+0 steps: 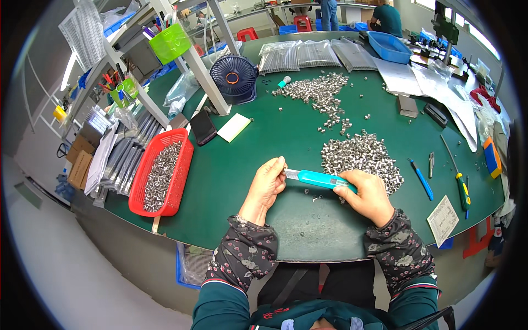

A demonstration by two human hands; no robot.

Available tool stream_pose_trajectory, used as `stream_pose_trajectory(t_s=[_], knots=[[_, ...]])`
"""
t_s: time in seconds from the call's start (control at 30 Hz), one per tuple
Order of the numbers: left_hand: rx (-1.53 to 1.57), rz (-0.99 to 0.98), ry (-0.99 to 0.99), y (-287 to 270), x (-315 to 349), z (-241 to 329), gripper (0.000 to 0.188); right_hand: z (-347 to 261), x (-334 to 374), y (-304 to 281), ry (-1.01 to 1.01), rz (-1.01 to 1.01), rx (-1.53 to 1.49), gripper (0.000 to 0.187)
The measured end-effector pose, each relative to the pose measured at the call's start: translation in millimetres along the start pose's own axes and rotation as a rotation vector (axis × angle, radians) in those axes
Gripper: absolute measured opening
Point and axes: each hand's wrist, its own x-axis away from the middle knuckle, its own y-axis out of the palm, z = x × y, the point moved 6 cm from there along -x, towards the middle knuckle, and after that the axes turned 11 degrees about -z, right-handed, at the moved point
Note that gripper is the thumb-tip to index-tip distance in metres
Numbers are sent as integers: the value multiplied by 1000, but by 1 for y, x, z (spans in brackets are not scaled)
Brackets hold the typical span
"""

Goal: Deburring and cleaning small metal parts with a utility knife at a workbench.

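My right hand [367, 197] grips a turquoise utility knife [316, 179], its blade out and pointing left. At the blade's tip, the thumb and forefinger of my left hand [265, 186] are pinched together; whatever they hold is hidden or too small to name. Just beyond the knife lies a heap of small silver metal rings [360, 159], and a few loose ones sit below the blade. Farther back spreads a second, looser pile of the same pieces [316, 93]. On the left, a red plastic basket [180, 190] holds many more.
A dark blue fan [234, 77] stands by the shelf post, near a phone [203, 127] and a pale yellow notepad [235, 127]. Bundled tubes in plastic [279, 56] and a blue tray [389, 47] line the back. At right are a blue pen-like tool [421, 180], a screwdriver [461, 184] and a paper slip [443, 220].
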Motion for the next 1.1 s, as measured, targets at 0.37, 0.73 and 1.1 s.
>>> stream_pose_trajectory(t_s=[0.37, 0.73, 1.1], knots=[[-12, -28, -124, 4, 4, 1, 28, -1, 1, -5, -85, 29, 72, 26], [16, -96, -267, 7, 7, -3, 26, -25, 3, -21, -291, 145, 365, 26], [131, -107, -210, 2, 6, -7, 24, -30, 5, -24, -356, 208, 412, 28]])
